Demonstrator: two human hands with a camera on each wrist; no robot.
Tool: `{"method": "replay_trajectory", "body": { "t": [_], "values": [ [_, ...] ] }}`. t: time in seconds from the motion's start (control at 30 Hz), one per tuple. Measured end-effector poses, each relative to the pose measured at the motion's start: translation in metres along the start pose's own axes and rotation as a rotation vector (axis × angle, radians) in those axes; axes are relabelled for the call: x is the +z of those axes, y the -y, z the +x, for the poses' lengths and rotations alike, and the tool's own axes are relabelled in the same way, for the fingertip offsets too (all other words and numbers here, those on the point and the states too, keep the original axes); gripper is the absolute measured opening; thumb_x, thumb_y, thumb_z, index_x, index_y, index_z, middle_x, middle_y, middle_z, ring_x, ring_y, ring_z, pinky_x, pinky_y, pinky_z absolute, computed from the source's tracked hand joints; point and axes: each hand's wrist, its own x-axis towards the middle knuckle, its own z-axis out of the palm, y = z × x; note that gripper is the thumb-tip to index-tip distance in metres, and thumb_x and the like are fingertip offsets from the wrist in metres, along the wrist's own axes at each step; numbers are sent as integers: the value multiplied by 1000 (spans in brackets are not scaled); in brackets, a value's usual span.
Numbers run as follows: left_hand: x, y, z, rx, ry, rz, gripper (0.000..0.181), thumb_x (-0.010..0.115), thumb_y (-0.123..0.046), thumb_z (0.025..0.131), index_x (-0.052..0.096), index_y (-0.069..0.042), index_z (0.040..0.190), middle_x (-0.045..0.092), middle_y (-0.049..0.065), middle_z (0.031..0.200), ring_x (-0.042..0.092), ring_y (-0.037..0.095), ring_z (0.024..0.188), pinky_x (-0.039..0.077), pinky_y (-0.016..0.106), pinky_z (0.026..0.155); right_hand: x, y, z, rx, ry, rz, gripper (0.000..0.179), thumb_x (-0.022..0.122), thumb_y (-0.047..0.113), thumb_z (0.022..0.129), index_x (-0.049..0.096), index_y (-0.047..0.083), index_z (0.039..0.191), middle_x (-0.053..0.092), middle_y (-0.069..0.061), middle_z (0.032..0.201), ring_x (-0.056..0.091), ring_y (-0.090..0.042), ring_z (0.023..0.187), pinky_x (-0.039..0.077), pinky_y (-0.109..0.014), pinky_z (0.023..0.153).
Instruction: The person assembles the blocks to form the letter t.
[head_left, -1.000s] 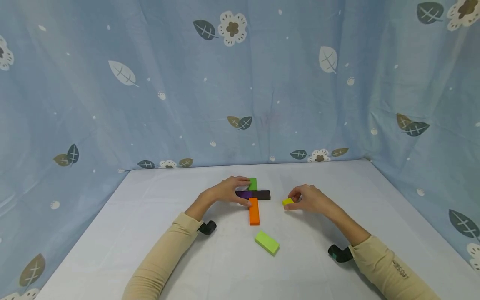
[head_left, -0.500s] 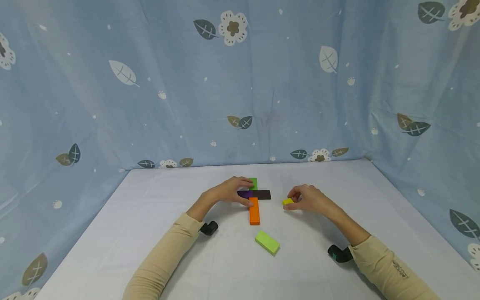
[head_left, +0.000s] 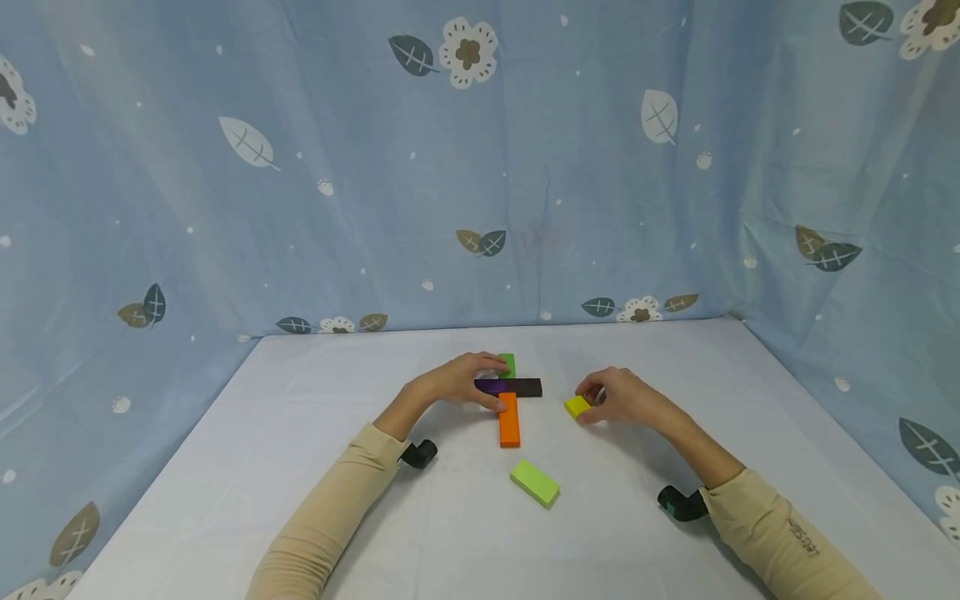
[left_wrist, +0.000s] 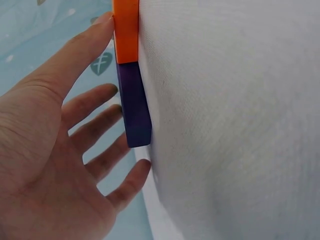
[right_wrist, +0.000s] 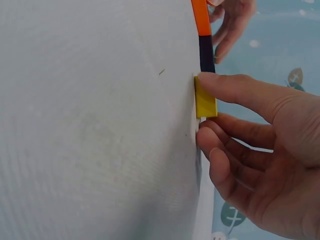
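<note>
An orange block (head_left: 509,421), a dark purple-black block (head_left: 521,387) and a green block (head_left: 507,364) lie together in a cross-like layout. My left hand (head_left: 462,379) is over its left side; the thumb touches the orange block's far end and the fingertips reach the green one. In the left wrist view, that hand's fingers are spread beside the purple end (left_wrist: 133,110). Right of the cross, my right hand (head_left: 622,396) pinches a small yellow block (head_left: 577,407) between thumb and index finger. In the right wrist view, the thumb lies on the yellow block's upper end (right_wrist: 205,102).
A lime-green block (head_left: 535,483) lies alone on the white tabletop (head_left: 450,533), nearer than the orange one. Blue patterned cloth (head_left: 337,208) hangs behind and at both sides. A black wrist mount (head_left: 420,454) sits by the left cuff, another (head_left: 681,504) by the right.
My right thumb has slid back toward the near side of the yellow block, so more of its top shows. The left fingertips have shifted slightly right. The blocks stay almost in place.
</note>
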Motion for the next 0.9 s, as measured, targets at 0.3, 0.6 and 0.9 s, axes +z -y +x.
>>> {"method": "replay_trajectory", "body": {
  "t": [0.3, 0.6, 0.9],
  "values": [
    [-1, 1, 0, -26, 4, -11, 71, 79, -44, 80, 53, -17, 141, 43, 2, 154, 36, 27, 144, 29, 49, 119, 0, -2, 2, -31, -4, 4, 35, 82, 25, 79, 73, 5, 106, 72, 0, 91, 61, -12, 83, 50, -24, 71],
    [-1, 2, 1, -17, 3, -9, 71, 79, -44, 80, 54, -17, 141, 44, 3, 153, 37, 27, 143, 30, 48, 119, 1, 5, 1, -98, 3, 31, 31, 82, 21, 79, 74, 6, 104, 72, 3, 84, 61, -7, 74, 50, -20, 63],
    [0, 3, 2, -18, 6, -19, 70, 79, -42, 81, 54, -17, 141, 44, 4, 153, 38, 27, 143, 30, 48, 119, 4, 23, 0, -121, 75, 58, 30, 82, 19, 78, 74, 6, 104, 69, 4, 79, 59, -9, 70, 51, -19, 61]
  ]
}}
